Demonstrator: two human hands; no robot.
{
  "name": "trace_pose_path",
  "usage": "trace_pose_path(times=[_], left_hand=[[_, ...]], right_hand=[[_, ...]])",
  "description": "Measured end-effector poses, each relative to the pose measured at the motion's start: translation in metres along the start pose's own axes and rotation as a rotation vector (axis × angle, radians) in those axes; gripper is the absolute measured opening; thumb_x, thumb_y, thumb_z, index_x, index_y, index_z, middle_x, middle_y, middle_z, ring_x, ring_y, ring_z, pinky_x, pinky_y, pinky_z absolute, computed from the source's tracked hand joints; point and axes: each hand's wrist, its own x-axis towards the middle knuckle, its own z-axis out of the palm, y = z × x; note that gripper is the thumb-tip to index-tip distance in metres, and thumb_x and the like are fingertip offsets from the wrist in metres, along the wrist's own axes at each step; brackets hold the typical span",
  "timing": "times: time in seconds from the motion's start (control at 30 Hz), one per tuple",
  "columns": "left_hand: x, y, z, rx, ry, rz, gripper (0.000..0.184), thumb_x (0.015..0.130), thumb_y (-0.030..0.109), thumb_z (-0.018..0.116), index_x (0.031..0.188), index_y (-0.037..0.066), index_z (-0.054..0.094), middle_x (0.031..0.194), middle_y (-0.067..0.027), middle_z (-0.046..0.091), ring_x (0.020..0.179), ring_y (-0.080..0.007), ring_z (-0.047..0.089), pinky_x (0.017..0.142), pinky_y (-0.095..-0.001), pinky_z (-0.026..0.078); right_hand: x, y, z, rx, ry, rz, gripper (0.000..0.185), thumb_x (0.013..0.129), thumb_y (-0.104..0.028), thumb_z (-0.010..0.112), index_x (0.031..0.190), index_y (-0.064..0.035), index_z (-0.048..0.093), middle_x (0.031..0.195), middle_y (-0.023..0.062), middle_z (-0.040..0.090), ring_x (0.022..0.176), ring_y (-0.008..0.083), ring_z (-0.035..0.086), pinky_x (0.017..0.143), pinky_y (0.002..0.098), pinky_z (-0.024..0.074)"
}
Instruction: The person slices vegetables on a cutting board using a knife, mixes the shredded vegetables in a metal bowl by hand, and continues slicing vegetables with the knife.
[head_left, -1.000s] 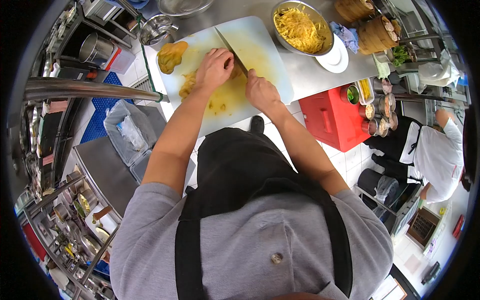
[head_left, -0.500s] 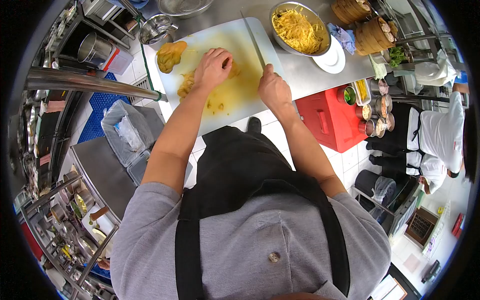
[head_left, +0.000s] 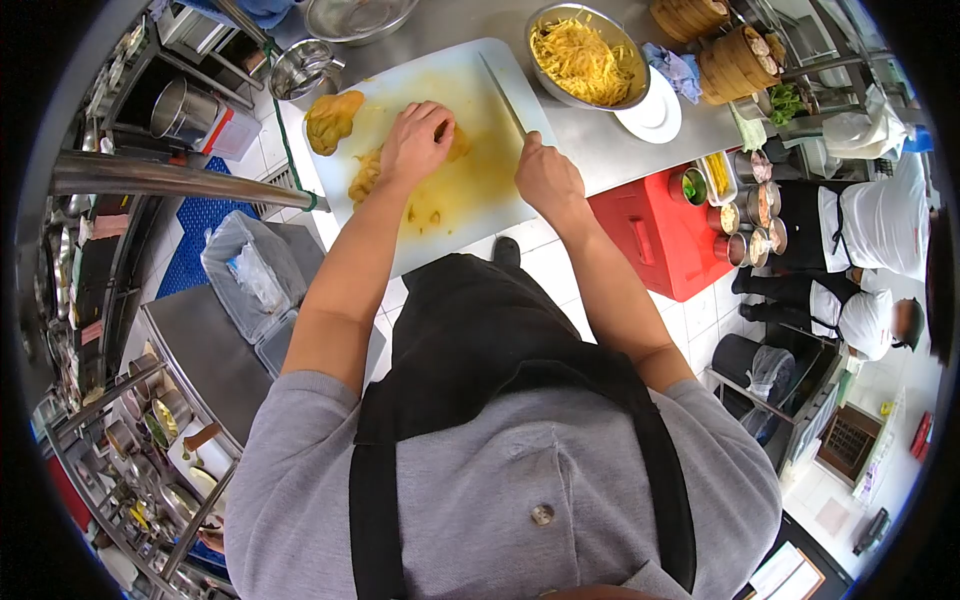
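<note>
My right hand (head_left: 550,178) is closed around the handle of a long kitchen knife (head_left: 502,95), whose blade points away from me over the right side of the white cutting board (head_left: 450,235). On the board's left half, my left hand (head_left: 416,145) has curled fingers resting on yellow-brown vegetable pieces (head_left: 364,178), which look pickled; its fingertips are partly hidden. A larger lump of the same vegetable (head_left: 333,122) lies at the board's far left corner. Small scraps (head_left: 428,216) and yellow juice spread over the near middle.
A steel bowl of yellow shreds (head_left: 585,62) stands right of the board, by a white plate (head_left: 655,110), a blue cloth (head_left: 675,72) and bamboo steamers (head_left: 738,65). A small steel pot (head_left: 305,72) is at left. Two co-workers (head_left: 865,318) are at far right.
The knife tip has come back from beyond the board's far edge to over the board. My left hand stays on the pieces. A co-worker at far right has shifted; the view moved slightly.
</note>
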Motion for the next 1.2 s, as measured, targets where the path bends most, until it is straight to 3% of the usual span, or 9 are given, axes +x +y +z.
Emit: trace_pose_path(times=[0.53, 0.73, 0.8, 1.0, 1.2], left_hand=[[-0.001, -0.001, 0.003, 0.002, 0.024, 0.019, 0.013, 0.085, 0.007, 0.072, 0.098, 0.009, 0.07, 0.108, -0.0057, 0.071, 0.105, -0.03, 0.063, 0.096, -0.0405, 0.052], [-0.002, 0.0, 0.001, -0.004, 0.038, 0.024, 0.012, 0.086, 0.008, 0.072, 0.098, 0.009, 0.069, 0.107, -0.0057, 0.07, 0.105, -0.03, 0.063, 0.095, -0.0405, 0.052], [-0.004, -0.001, 0.002, 0.002, 0.042, 0.01, 0.012, 0.086, 0.008, 0.072, 0.098, 0.009, 0.069, 0.108, -0.0059, 0.07, 0.105, -0.0299, 0.063, 0.095, -0.0407, 0.052], [-0.003, -0.003, 0.007, 0.012, 0.082, 0.023, 0.013, 0.087, 0.011, 0.071, 0.1, 0.008, 0.068, 0.105, -0.005, 0.069, 0.103, -0.029, 0.062, 0.093, -0.0421, 0.051], [-0.003, -0.005, 0.008, 0.023, 0.081, 0.023, 0.014, 0.087, 0.012, 0.071, 0.1, 0.007, 0.069, 0.107, -0.005, 0.069, 0.105, -0.0291, 0.063, 0.094, -0.042, 0.051]], right_hand=[[-0.01, -0.009, -0.007, 0.037, 0.028, -0.032, 0.023, 0.101, -0.011, 0.042, 0.115, 0.004, 0.052, 0.096, 0.0313, 0.073, 0.092, 0.0478, 0.073, 0.084, 0.0534, 0.0589], [-0.02, -0.011, -0.002, -0.008, 0.098, -0.07, 0.026, 0.1, -0.012, 0.043, 0.118, 0.0046, 0.053, 0.093, 0.0317, 0.073, 0.084, 0.0472, 0.074, 0.076, 0.0532, 0.0605], [-0.024, -0.01, 0.004, -0.031, 0.102, -0.137, 0.033, 0.1, -0.012, 0.044, 0.125, 0.0068, 0.053, 0.092, 0.0313, 0.073, 0.081, 0.0466, 0.074, 0.073, 0.0528, 0.0608], [-0.039, -0.017, 0.02, -0.075, -0.041, -0.184, 0.045, 0.1, -0.012, 0.043, 0.139, 0.0088, 0.051, 0.093, 0.0299, 0.073, 0.085, 0.0456, 0.075, 0.078, 0.0525, 0.0606], [-0.035, -0.018, 0.026, -0.022, -0.075, -0.187, 0.041, 0.1, -0.01, 0.041, 0.135, 0.0103, 0.052, 0.094, 0.0311, 0.073, 0.088, 0.0471, 0.074, 0.081, 0.0542, 0.0596]])
